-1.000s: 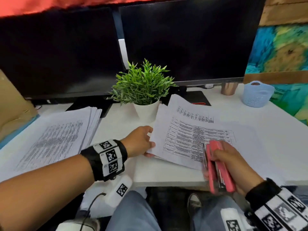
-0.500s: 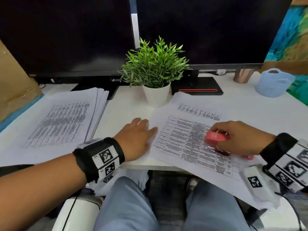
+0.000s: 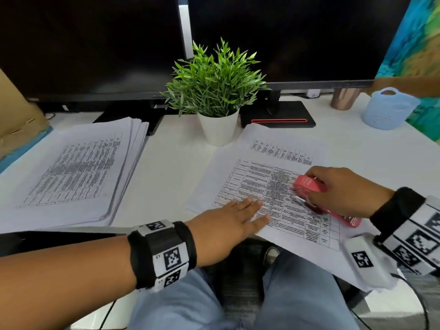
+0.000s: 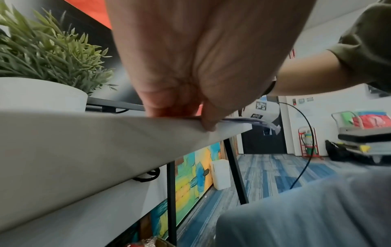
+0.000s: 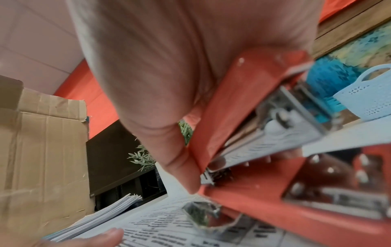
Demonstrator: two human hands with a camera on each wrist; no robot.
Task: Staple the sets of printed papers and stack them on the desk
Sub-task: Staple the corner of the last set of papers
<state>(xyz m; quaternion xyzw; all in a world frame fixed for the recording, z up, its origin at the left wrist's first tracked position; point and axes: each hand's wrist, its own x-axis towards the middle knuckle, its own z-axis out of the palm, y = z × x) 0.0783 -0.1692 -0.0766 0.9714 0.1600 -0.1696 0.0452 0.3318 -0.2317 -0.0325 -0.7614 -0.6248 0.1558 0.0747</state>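
A set of printed papers (image 3: 266,186) lies on the white desk (image 3: 166,167) at front right, its near corner overhanging the edge. My left hand (image 3: 257,210) presses flat on its near left part, fingers straight; the left wrist view shows the left hand (image 4: 190,117) on the sheets (image 4: 243,120) at the desk edge. My right hand (image 3: 312,189) grips a pink stapler (image 3: 351,220) that rests on the right half of the top sheet. In the right wrist view the stapler (image 5: 243,117) stands with jaws apart above the print (image 5: 169,225). A thick stack of printed papers (image 3: 71,175) lies at left.
A potted plant (image 3: 214,91) stands mid-desk before two dark monitors (image 3: 95,44). A blue basket (image 3: 385,110) and a copper cup (image 3: 342,98) sit at back right. A cardboard box (image 3: 14,115) flanks the left edge. My knees (image 3: 178,306) are under the desk.
My right hand carried the stapler from the desk's front edge up onto the top sheet. My left hand slid from the paper's left edge onto the sheet and lies flat.
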